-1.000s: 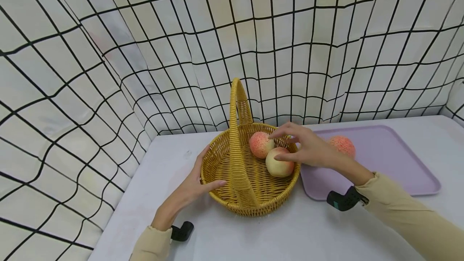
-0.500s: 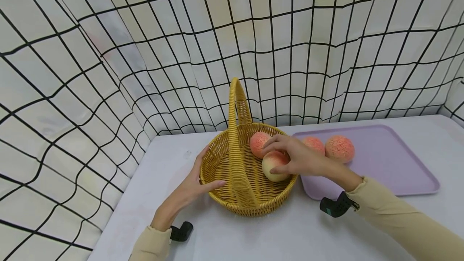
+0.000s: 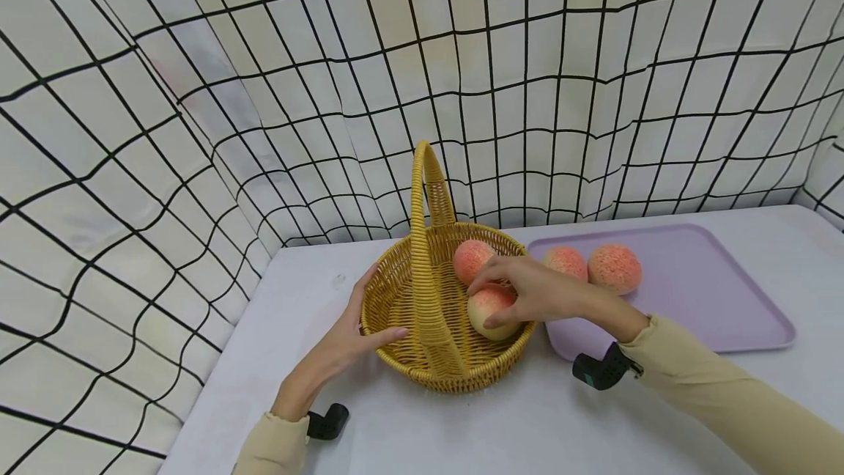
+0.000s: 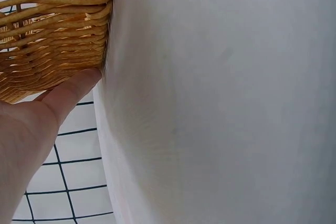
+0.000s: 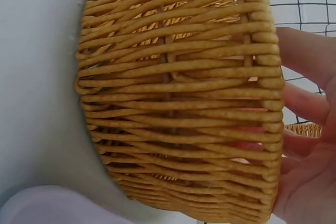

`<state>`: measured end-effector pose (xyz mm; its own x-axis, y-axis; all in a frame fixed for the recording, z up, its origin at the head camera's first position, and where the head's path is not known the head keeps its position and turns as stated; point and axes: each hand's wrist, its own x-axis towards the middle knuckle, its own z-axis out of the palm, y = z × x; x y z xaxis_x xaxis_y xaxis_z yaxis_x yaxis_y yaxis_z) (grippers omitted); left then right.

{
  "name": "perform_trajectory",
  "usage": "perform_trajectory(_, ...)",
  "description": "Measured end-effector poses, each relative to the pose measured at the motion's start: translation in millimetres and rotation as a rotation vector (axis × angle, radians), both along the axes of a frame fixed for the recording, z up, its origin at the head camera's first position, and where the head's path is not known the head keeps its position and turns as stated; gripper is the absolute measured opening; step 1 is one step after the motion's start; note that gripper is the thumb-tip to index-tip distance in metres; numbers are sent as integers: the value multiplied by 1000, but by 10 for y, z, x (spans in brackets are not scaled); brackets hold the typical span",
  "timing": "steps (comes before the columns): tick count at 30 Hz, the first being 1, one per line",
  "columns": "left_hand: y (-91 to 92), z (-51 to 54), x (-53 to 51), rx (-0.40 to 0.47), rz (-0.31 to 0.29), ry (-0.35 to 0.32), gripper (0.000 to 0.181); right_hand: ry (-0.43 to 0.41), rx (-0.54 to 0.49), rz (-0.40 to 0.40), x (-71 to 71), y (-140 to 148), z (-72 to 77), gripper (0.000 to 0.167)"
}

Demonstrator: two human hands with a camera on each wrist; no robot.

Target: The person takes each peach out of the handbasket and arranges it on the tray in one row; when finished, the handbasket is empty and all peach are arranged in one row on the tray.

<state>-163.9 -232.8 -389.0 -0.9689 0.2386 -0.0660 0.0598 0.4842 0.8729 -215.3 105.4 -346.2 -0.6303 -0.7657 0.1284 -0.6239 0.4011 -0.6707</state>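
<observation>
A yellow wicker basket (image 3: 481,371) with a tall arched handle stands on the white table. My left hand (image 3: 346,332) holds its left side, with the thumb over the rim and the fingers along the outer wall. In the left wrist view a fingertip touches the basket low down, close to the table. Reaching over the right rim, my right hand (image 3: 534,289) grips a pink-and-cream peach (image 3: 486,308) inside the basket. Behind it in the basket sits another peach (image 3: 472,261). The right wrist view has the basket's wall (image 5: 178,87) hiding most of that grip.
To the right lies a lilac tray (image 3: 699,299) that bears two peaches, one at its left (image 3: 565,262) and one beside it (image 3: 615,269). Black netting (image 3: 527,94) over white sheeting rises behind and to the left of the table.
My right hand has moved left and slightly nearer with the peach, further into the basket. A tray peach that my hand covered earlier now shows. The left hand stays on the basket.
</observation>
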Motion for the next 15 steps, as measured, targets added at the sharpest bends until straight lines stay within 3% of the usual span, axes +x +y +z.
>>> perform_trajectory(8, -8, 6, 2, -3, -7, 11, 113, 0, 115, 44, -18, -98, 32, 43)
perform_trajectory(15, -10, 17, 10, -2, -9, 14, 112, -9, 143, 103, -25, -208, -6, 42)
